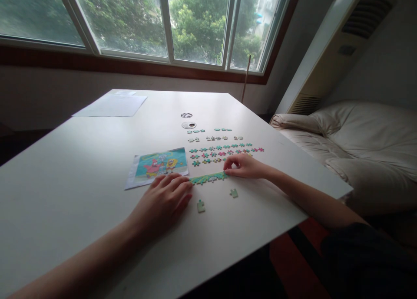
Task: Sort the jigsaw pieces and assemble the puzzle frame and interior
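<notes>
A joined strip of green-and-teal jigsaw puzzle pieces (208,178) lies on the white table. My left hand (171,190) rests flat at the strip's left end, fingers stretched out, over the lower right corner of the picture sheet (177,160) with its cartoon figures. At the strip's right end, my right hand (244,165) pinches a puzzle piece (224,174), mostly covered by the fingertips. Two loose pale green pieces lie nearer to me: one puzzle piece (201,206) beside my left hand, another puzzle piece (233,193) below my right.
Beyond the strip, several loose puzzle pieces (211,148) lie in rows. Farther back are two round items (189,125) on the table (81,169). White paper (109,106) lies at the far left. A leather sofa (368,151) stands to the right, by a tall air conditioner (329,51).
</notes>
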The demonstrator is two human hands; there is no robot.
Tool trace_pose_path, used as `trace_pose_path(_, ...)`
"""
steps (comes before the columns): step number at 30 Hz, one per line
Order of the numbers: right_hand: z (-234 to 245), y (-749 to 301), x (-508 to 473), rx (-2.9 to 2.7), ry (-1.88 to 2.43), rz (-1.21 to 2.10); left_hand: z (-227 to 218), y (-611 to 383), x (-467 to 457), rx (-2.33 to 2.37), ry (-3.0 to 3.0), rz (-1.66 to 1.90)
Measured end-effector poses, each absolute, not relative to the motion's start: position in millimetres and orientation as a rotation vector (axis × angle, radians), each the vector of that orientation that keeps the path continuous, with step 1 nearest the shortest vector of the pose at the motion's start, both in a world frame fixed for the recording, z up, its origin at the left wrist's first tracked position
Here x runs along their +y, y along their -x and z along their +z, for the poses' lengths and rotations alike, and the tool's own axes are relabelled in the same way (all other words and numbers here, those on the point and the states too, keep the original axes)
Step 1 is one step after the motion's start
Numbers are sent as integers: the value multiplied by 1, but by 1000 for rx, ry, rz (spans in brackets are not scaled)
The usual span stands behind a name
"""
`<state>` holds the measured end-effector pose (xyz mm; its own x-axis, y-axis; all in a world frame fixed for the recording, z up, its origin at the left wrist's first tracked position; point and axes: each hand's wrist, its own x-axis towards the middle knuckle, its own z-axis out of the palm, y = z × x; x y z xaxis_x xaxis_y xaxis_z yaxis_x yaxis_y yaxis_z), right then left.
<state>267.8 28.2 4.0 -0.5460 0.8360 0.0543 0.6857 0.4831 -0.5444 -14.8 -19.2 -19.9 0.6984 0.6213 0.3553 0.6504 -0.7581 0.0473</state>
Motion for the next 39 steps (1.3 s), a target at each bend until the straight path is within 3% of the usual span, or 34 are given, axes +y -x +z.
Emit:
trace_pose_path(21, 2, -271, 30, -2512, 1153, 568, -21, 15, -19, -1045, 2818, -552)
trace_pose_path(39, 16, -299, 39, -2649, 1148, 658, -21, 16, -19, -1041, 2820, -549)
